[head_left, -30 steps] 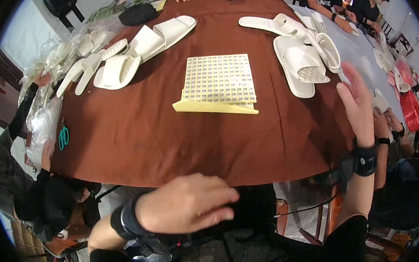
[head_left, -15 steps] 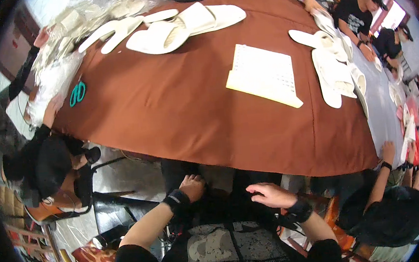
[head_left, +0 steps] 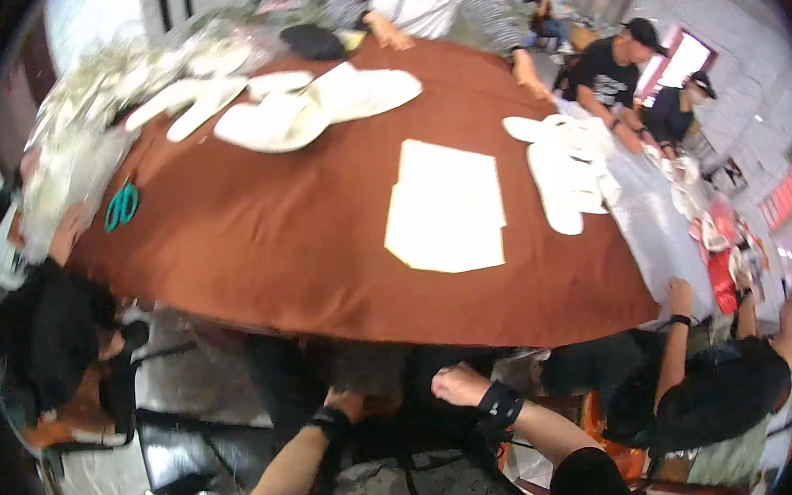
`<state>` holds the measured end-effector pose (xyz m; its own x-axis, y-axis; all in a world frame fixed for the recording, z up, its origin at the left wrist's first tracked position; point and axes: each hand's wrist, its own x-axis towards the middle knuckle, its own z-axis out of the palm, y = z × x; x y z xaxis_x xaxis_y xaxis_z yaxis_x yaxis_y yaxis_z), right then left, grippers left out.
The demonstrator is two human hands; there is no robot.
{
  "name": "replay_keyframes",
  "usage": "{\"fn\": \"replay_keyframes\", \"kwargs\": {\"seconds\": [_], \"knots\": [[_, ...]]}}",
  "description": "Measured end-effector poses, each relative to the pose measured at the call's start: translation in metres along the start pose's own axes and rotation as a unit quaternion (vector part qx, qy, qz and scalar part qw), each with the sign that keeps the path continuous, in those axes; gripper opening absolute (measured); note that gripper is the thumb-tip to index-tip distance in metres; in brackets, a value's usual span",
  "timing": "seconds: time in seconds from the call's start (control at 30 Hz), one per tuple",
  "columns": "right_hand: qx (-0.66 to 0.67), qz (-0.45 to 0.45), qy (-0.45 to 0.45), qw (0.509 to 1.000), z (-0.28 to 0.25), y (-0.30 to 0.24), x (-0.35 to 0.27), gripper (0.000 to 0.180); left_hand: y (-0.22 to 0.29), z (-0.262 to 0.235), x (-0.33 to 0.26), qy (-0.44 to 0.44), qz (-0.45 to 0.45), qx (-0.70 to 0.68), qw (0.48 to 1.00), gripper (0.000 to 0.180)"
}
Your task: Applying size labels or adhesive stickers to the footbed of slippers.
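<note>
Both of my hands are low over my lap, apart from each other and below the near edge of the brown cloth (head_left: 301,227) on the table. My left hand (head_left: 346,402) rests by my thigh; it is dim and smeared, so its fingers do not show well. My right hand (head_left: 461,385) is curled in front of me, with nothing seen in it. On the cloth ahead lies an open notebook (head_left: 449,208) with pale pages. Large white slippers (head_left: 274,119) lie at the far left, and more white slippers (head_left: 558,174) overlap at the right.
Teal-handled scissors (head_left: 121,207) lie near the left edge by clear plastic bags of pale items (head_left: 75,184). A black cap-like thing (head_left: 312,42) is at the far edge. Other people's hands touch the far, left and right edges. A grey-covered table (head_left: 646,228) adjoins at right.
The view has tilted up and shifted right, showing more of the person across the table. My right hand has moved closer to my left and curled. The notebook lies flatter, its yellow edge less visible.
</note>
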<state>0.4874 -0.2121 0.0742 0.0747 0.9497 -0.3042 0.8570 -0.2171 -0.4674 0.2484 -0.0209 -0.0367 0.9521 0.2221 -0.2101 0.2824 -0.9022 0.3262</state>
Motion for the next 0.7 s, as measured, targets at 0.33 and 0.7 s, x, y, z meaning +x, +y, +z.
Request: {"fn": "replay_keyframes", "kwargs": {"seconds": [0.33, 0.7], "knots": [[0.212, -0.216, 0.034, 0.952, -0.169, -0.120, -0.072, 0.029, 0.002, -0.023, 0.019, -0.085, 0.075, -0.007, 0.994, 0.047], [0.324, 0.065, 0.425, 0.842, -0.400, 0.010, -0.086, 0.024, 0.130, -0.405, 0.010, 0.135, 0.292, -0.279, 0.905, 0.024]]}}
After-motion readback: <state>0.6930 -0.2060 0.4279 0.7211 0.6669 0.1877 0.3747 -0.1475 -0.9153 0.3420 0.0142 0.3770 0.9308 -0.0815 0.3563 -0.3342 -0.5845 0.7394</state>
